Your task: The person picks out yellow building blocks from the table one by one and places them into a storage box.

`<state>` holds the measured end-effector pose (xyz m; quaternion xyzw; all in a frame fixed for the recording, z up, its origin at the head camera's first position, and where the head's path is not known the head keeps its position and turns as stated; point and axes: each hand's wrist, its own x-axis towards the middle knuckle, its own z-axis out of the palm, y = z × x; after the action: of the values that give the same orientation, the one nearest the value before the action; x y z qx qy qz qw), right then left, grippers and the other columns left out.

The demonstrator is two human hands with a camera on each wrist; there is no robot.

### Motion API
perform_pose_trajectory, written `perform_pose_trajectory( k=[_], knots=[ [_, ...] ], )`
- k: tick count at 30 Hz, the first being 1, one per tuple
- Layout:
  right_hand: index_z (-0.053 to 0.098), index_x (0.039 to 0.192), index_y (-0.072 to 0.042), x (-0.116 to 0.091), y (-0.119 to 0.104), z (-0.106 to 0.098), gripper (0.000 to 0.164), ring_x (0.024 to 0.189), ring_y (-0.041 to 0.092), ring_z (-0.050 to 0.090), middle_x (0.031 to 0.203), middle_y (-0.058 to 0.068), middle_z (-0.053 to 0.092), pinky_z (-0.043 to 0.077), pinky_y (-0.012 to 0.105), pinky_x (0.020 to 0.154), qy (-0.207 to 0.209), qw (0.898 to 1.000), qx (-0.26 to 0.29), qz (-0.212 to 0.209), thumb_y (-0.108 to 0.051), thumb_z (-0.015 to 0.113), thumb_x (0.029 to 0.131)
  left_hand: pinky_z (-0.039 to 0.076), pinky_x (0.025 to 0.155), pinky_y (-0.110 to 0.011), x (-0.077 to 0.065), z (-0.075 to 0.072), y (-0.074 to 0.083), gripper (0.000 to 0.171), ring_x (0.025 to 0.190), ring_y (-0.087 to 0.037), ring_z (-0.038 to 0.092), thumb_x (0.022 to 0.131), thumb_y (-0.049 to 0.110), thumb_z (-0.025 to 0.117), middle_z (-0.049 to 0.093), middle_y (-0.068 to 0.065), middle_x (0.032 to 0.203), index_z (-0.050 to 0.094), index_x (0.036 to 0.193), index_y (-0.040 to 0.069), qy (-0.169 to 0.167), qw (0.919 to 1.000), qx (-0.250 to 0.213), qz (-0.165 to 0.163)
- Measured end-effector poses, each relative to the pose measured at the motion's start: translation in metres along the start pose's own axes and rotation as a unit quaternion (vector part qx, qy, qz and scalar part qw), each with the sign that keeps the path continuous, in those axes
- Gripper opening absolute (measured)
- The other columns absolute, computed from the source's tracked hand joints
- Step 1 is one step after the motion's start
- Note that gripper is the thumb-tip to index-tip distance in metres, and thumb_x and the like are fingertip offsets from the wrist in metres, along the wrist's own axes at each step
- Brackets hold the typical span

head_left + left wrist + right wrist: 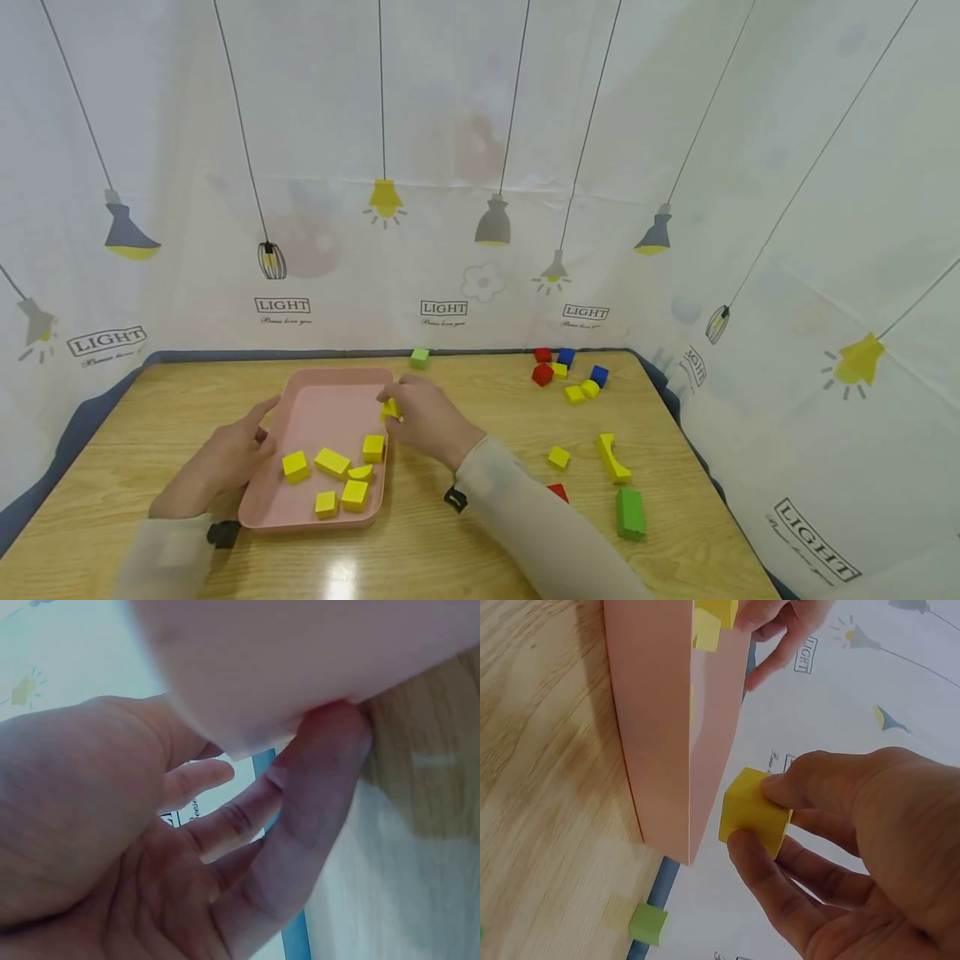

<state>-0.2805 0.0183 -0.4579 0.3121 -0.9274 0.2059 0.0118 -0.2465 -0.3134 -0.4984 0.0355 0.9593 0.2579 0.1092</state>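
A pink tray (330, 400) lies on the table with several yellow blocks (332, 462) inside, mostly in its near half. My left hand (225, 462) grips the tray's left edge; in the left wrist view a finger (319, 780) presses under the tray (300, 660), and the thumb is partly hidden behind it. Over the tray's right rim, my right hand (433, 421) holds a yellow block (754, 810) between thumb and fingertips. The right wrist view shows this block apart from the tray wall (656, 735).
A light green cube (419, 358) sits behind the tray, by the table's back edge. Red, blue and yellow blocks (574, 394) cluster at back right. Nearer are a yellow cube (558, 457), a yellow arch (613, 458), a green block (631, 514) and a red block (558, 492) partly behind the right sleeve.
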Motion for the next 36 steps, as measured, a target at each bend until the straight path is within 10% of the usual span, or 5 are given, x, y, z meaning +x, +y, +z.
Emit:
perform_pose_trajectory(
  k=[36],
  knots=[
    [0.083, 0.139, -0.025, 0.05, -0.054, 0.049, 0.033, 0.108, 0.002, 0.071, 0.132, -0.01, 0.082, 0.062, 0.016, 0.104, -0.159, 0.982, -0.103, -0.029, -0.02, 0.087, 0.107, 0.069, 0.096, -0.058, -0.001, 0.0, 0.001, 0.077, 0.104, -0.036, 0.073, 0.114, 0.009, 0.064, 0.071, -0.041, 0.135, 0.026, 0.179, -0.007, -0.005, 1.0, 0.003, 0.005]
  ],
)
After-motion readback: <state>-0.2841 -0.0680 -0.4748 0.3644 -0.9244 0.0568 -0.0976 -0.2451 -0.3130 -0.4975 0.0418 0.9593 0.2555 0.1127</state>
